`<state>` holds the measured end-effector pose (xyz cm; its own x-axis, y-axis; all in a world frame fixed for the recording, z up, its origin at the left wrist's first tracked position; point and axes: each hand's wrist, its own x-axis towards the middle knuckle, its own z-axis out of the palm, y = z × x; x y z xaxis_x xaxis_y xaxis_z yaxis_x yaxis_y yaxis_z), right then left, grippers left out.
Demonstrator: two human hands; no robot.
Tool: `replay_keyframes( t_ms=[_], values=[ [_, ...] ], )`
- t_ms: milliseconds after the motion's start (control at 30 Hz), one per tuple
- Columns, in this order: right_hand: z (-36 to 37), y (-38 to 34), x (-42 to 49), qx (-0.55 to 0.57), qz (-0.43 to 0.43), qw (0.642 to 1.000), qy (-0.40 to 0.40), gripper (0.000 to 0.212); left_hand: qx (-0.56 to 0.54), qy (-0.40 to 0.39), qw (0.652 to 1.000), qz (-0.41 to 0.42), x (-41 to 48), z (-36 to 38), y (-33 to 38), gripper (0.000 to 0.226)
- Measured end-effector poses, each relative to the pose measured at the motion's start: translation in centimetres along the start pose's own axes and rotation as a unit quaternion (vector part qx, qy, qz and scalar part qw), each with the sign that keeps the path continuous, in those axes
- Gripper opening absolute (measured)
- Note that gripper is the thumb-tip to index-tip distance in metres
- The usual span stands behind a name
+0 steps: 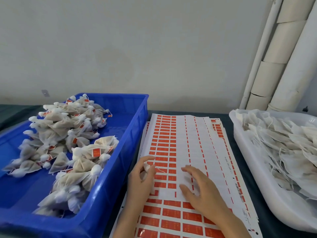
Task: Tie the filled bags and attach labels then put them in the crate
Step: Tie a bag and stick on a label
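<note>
Bag [145,169] in my left hand [139,181], over the left edge of the label sheet [181,143].
Mostly hidden by my fingers; long axis seems to run away from me, string [160,170] trailing right. Left fingers curl round it. Right hand [201,189] spread flat, fingertips on the sheet. Blue crate [137,124] just left.

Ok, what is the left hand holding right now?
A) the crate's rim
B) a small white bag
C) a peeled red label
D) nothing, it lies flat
B: the left hand has its fingers curled round a small white bag above the label sheet, with a thread trailing from it, while the right hand rests open on the sheet.
</note>
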<state>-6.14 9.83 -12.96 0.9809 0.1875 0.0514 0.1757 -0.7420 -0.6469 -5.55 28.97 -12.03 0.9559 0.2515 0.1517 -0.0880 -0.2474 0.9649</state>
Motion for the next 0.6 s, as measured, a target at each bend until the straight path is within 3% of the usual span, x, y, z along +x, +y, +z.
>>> replay_keyframes(
  t_ms=[100, 167, 300, 467, 600],
  values=[
    [-0.3, 0.6, 0.8, -0.099, 0.007, 0.992, -0.082, 0.073, 0.047, -0.035, 0.998, 0.007, -0.3, 0.1, 0.0, 0.017],
    [-1.0, 1.0, 1.4, -0.132, -0.009, 0.985, -0.113, 0.080, 0.109, -0.053, 0.992, 0.038, -0.4, 0.2, -0.2, 0.016],
    [-1.9, 1.5, 1.8, -0.155, -0.025, 0.979, -0.132, 0.084, 0.198, -0.102, 0.972, 0.070, -0.9, 0.4, -0.5, 0.011],
    [-1.7, 1.5, 1.6, -0.165, -0.033, 0.978, -0.124, 0.085, 0.253, -0.168, 0.951, 0.050, -1.5, 0.4, -0.7, 0.048],
    [-1.8, 1.6, 1.4, -0.185, -0.037, 0.974, -0.123, 0.082, 0.285, -0.201, 0.937, 0.017, -1.5, 0.2, -0.5, 0.056]
  ],
)
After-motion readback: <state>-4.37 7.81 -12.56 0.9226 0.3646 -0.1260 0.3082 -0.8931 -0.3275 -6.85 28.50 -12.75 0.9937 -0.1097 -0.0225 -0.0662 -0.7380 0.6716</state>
